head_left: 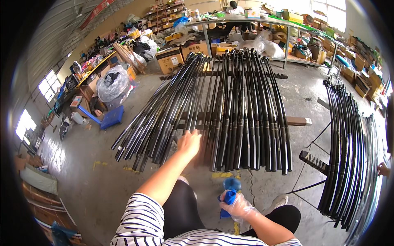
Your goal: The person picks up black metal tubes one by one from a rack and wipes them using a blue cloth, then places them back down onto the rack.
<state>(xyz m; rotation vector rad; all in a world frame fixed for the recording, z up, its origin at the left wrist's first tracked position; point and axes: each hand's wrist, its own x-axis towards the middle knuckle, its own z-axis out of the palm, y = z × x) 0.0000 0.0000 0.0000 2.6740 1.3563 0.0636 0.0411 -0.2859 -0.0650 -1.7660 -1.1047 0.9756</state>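
Grey concrete floor (94,201), workshop. Nearest: gloved right hand (240,206) closed on bunched blue cloth (230,197). Bare left hand (189,142), fingers curled, between two groups of black poles (247,151); blurred, cannot tell if clamped on one. Poles lie across near crossbar (298,121), its right end jutting clear. Beyond: cardboard box (170,60) near left end of long table (287,21).

Bright windows (49,86) glare, the floor (53,152) gleams, and dark edges bend.

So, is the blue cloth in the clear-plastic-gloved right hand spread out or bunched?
Bunched: the blue cloth is crumpled within the right hand, not laid flat.
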